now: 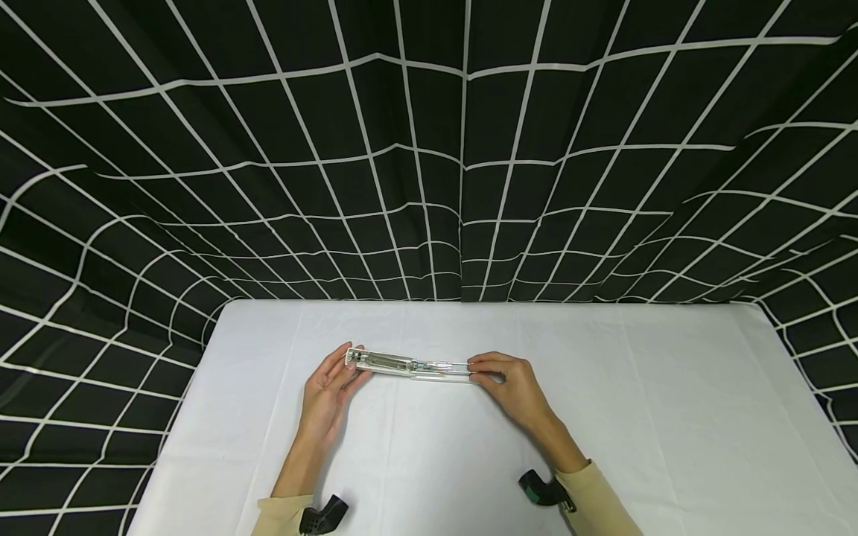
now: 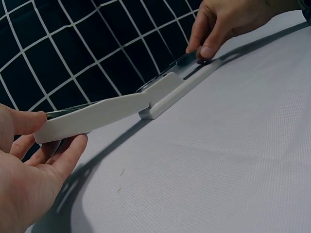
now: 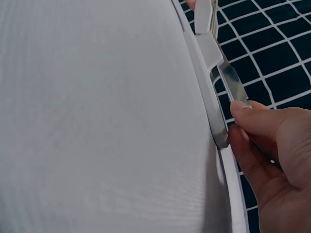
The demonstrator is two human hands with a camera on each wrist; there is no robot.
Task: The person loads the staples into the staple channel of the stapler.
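Note:
A white stapler (image 1: 383,363) is swung wide open above the middle of the white table. Its cover (image 2: 97,115) is folded back to the left. My left hand (image 1: 323,402) holds that end, thumb on top and fingers beneath. On the right, a shiny metal magazine (image 3: 234,83) extends over the white base (image 2: 182,92), with a gap between them. My right hand (image 1: 518,388) pinches the magazine's far end between thumb and fingers, close to the base's end. Whether staples lie inside is too small to tell.
White cloth covers the table (image 1: 456,454). A black curtain (image 1: 429,179) with white grid lines stands behind it and at both sides. Black wrist cameras (image 1: 325,515) sit at both sleeves. Thin small bits (image 2: 122,172) lie on the cloth.

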